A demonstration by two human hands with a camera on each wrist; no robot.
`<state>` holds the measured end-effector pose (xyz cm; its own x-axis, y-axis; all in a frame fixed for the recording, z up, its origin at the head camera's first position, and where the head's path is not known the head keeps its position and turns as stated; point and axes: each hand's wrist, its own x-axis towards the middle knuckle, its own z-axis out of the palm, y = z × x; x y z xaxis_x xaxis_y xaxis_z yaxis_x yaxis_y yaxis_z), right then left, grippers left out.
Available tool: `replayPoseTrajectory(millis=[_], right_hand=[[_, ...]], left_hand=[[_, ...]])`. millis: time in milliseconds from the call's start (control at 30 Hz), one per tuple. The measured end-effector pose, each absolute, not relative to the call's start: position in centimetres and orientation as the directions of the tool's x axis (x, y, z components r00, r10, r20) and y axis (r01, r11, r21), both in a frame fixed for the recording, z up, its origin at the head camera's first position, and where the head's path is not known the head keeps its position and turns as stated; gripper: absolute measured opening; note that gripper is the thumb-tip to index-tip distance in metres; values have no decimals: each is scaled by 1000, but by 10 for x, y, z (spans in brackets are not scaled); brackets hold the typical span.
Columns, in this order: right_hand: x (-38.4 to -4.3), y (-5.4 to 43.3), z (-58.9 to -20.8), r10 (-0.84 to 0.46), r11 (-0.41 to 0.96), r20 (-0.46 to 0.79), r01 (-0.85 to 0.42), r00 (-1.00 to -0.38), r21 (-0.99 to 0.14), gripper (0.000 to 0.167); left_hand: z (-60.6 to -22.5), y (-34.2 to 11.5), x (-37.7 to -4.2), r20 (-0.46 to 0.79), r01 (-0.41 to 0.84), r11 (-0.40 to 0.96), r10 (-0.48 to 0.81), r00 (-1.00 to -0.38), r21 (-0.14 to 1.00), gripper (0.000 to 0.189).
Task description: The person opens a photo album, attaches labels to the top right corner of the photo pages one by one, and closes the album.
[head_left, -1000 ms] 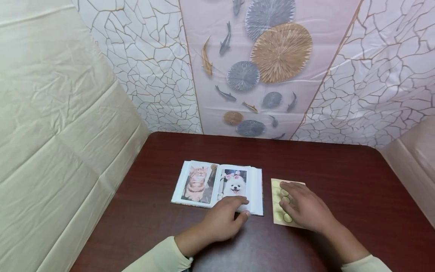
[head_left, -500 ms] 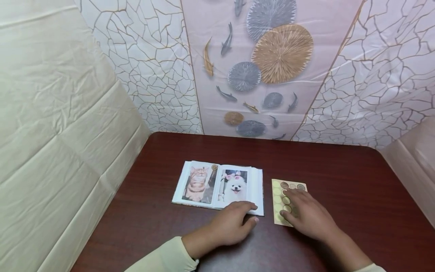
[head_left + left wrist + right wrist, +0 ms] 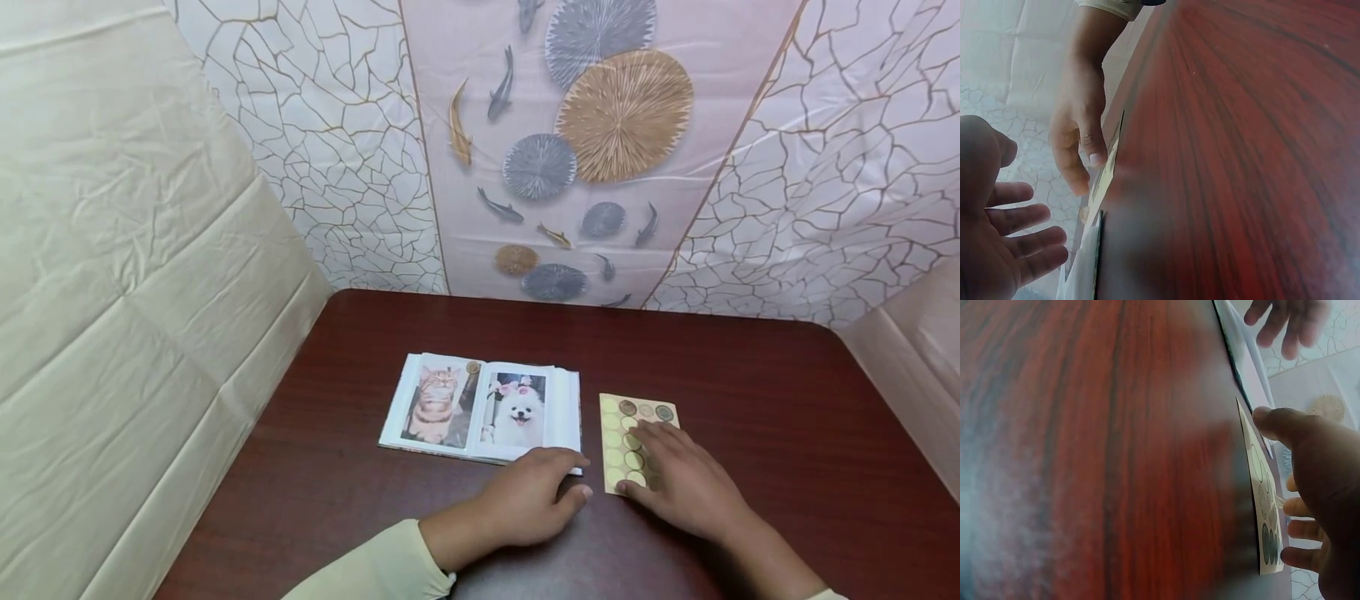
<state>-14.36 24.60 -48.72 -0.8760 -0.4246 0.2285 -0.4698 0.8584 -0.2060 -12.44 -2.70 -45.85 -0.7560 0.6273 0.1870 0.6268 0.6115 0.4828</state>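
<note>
A photo album (image 3: pixel 567 417) lies spread flat, with a cat photo (image 3: pixel 433 408) on its left page and a dog photo (image 3: pixel 519 417) on its right. One round sticker (image 3: pixel 472 367) sits at the cat photo's upper right corner. My left hand (image 3: pixel 525 497), fingers relaxed and holding nothing, hovers by the album's lower right corner. To the right is a yellowish sheet of round stickers (image 3: pixel 612 437). My right hand (image 3: pixel 686 483) is over its right part with loosely spread fingers, hiding some stickers. The right wrist view shows the thumb (image 3: pixel 1275 422) raised off the sheet.
The dark red-brown table (image 3: pixel 360 500) has a patterned cloth (image 3: pixel 540 125) hanging behind it. A cream cloth (image 3: pixel 150 333) closes off the left side. A narrow strip of table separates album and sheet.
My left hand has moved right, off the dog photo to the album's lower right corner. The right hand has slid slightly nearer me, uncovering the sheet's top row of stickers.
</note>
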Motion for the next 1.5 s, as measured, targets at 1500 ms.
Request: replayPoseTrajectory(millis=[1500], right_hand=[[-140,252,-498,-409,856,264,-468,-874,-222,69]], left_hand=[[-456,44,-138,-101,246,649,449,-888,720,46]])
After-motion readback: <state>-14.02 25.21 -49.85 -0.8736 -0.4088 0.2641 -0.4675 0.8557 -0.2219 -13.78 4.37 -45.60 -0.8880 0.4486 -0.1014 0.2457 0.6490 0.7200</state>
